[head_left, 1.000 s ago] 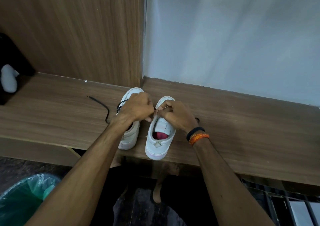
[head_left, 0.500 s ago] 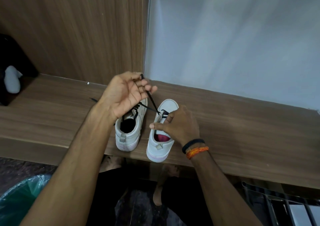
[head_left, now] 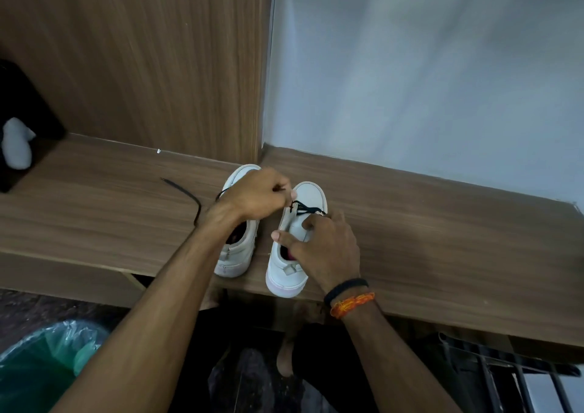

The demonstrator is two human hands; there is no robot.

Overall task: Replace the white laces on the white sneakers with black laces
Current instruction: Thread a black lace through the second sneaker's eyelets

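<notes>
Two white sneakers stand side by side, toes to the wall, on a wooden shelf (head_left: 442, 239). The right sneaker (head_left: 308, 196) has a black lace (head_left: 305, 208) crossing its front eyelets. My left hand (head_left: 257, 194) hovers over the left sneaker (head_left: 240, 254) and pinches the black lace end at the right shoe's left edge. My right hand (head_left: 322, 245) grips the right sneaker at its tongue and opening, thumb pointing left. The left sneaker's black lace tail (head_left: 186, 196) trails out over the shelf to the left.
A wood panel (head_left: 142, 65) and a pale wall (head_left: 426, 80) close the back. A black object with a white bundle (head_left: 17, 144) sits at far left. A green-lined bin (head_left: 34, 371) stands below left, a metal rack (head_left: 505, 378) below right.
My left hand, raised and pulling the lace up half a second ago, has dropped back down to the right shoe's eyelets. My right hand has stayed on the right sneaker.
</notes>
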